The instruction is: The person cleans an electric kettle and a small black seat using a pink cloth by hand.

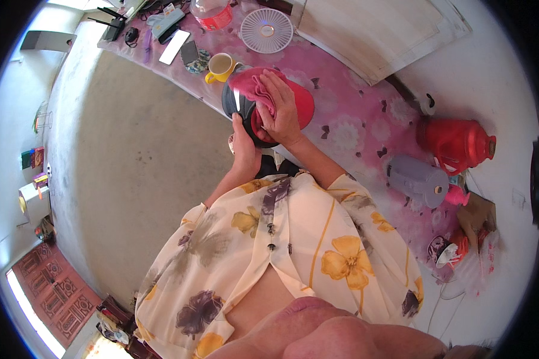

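Observation:
A red and black rounded container (303,101), its exact kind unclear, lies tilted at the near edge of the table, its black end towards the left. My left hand (244,146) grips that black end from below, with the thumb on its rim. A pink cloth (251,83) is bunched under my right hand (278,107), which presses it on the container's upper side; the fingers partly hide both. Just beyond the black end stands a yellow mug (221,66) with a pale inside.
The table bears a pink flowered cover (341,121). Farther back are a white round fan (266,30), a white phone-like slab (174,47) and a large plastic bottle (211,13). To the right are a red thermos flask (458,141) and a grey-purple jug (417,179).

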Demonstrator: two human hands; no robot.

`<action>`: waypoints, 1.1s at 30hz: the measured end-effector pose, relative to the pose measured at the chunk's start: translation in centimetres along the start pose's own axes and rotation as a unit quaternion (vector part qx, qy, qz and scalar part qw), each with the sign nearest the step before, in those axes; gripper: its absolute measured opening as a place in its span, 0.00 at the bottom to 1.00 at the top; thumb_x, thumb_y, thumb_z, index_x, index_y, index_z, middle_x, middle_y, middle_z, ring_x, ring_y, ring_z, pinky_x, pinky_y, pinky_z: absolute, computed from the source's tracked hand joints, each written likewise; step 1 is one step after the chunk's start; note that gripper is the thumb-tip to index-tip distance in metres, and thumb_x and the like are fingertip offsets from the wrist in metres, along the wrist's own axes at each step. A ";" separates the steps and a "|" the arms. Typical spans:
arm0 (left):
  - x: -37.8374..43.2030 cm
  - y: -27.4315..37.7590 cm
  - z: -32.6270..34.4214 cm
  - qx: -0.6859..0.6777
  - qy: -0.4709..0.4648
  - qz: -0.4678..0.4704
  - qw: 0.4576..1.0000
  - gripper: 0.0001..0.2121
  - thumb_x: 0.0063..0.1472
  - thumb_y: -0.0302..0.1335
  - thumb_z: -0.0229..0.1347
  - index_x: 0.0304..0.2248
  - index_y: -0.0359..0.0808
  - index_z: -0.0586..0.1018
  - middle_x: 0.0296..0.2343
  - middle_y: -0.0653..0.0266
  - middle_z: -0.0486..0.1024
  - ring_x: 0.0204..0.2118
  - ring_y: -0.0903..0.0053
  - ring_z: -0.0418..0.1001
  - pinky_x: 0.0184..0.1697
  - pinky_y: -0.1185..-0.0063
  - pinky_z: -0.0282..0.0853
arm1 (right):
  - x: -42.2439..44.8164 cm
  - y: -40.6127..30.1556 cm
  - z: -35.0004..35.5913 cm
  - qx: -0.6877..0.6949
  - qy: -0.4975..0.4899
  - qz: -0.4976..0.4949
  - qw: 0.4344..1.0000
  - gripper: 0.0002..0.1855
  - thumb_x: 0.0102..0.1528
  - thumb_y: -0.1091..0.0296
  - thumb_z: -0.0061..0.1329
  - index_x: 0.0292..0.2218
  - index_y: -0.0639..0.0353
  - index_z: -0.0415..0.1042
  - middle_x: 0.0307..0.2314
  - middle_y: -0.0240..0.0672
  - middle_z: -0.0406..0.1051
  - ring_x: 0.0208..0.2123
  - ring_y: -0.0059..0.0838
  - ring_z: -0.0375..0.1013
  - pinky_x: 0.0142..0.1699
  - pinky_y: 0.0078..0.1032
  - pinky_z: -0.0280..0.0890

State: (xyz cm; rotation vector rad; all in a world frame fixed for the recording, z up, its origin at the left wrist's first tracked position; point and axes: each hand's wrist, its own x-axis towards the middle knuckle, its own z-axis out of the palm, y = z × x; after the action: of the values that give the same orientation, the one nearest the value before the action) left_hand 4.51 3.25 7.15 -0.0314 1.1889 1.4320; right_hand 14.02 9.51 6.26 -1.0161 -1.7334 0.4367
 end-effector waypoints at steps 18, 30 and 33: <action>-0.4 -0.2 -3.2 0.106 -0.107 -0.026 0.988 0.26 0.71 0.53 0.40 0.30 0.36 0.69 0.17 0.68 0.60 0.21 0.73 0.60 0.30 0.73 0.59 | 0.1 2.5 -2.5 0.171 0.010 0.222 0.960 0.19 0.62 0.66 0.47 0.52 0.65 0.72 0.49 0.48 0.73 0.53 0.44 0.71 0.58 0.36 0.63; 0.5 1.2 -3.8 0.060 -0.093 -0.036 0.993 0.27 0.71 0.54 0.40 0.28 0.35 0.68 0.16 0.67 0.59 0.21 0.73 0.60 0.31 0.74 0.59 | -4.7 13.0 -4.6 0.078 -0.047 0.450 0.889 0.20 0.65 0.57 0.44 0.45 0.65 0.77 0.32 0.39 0.77 0.37 0.27 0.74 0.45 0.29 0.67; 0.8 0.7 -3.2 0.059 -0.105 -0.037 0.992 0.26 0.71 0.52 0.40 0.29 0.35 0.69 0.17 0.67 0.61 0.20 0.74 0.61 0.29 0.74 0.60 | -5.3 15.4 -4.5 0.092 0.019 0.434 0.896 0.21 0.64 0.53 0.44 0.42 0.64 0.78 0.24 0.36 0.75 0.32 0.27 0.74 0.40 0.30 0.67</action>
State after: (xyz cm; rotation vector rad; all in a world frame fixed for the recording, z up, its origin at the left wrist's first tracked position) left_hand 1.84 1.93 5.58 0.1514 1.0853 1.2645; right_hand 25.18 13.36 -5.78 -1.6133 -1.0863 1.1075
